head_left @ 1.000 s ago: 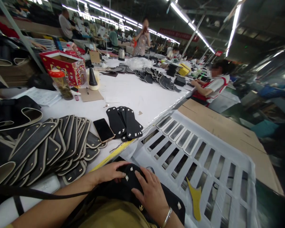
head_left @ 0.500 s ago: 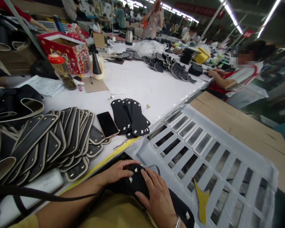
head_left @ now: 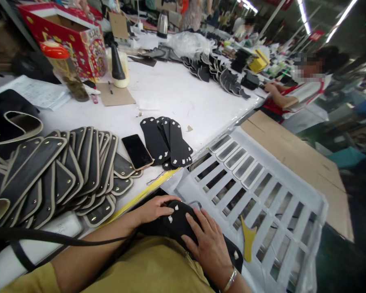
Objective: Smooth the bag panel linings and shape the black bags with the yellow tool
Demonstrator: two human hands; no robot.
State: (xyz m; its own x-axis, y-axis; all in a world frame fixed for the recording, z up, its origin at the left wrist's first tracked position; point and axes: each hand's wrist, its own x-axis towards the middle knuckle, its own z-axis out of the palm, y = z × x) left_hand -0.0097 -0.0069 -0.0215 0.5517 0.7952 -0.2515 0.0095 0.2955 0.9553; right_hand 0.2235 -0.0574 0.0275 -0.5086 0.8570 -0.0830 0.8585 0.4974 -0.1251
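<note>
A long black strap piece (head_left: 181, 224) with small white tabs lies across my lap, its rounded end towards the table. My left hand (head_left: 155, 209) grips that end at the edge, thumb on top near two tabs and forefinger along the rim. My right hand (head_left: 210, 242) lies over the middle of the piece, fingers spread and pressed lightly on it. Another tab shows at the near end, beside my right wrist. Similar black pieces with white tabs (head_left: 179, 144) lie fanned on the table, beside a phone (head_left: 137, 151).
Light-edged dark straps with rivets (head_left: 61, 175) are heaped on the table at left. A slatted grey crate (head_left: 262, 203) stands at right, holding several pale-framed plates (head_left: 233, 154) and a yellow scrap (head_left: 248, 240). A red box (head_left: 94, 53) is at the back; a co-worker (head_left: 293, 93) sits right.
The view has tilted downward and shifted slightly. My right hand has spread its fingers a little further from my left hand on the black strap piece; my left hand keeps its grip.
</note>
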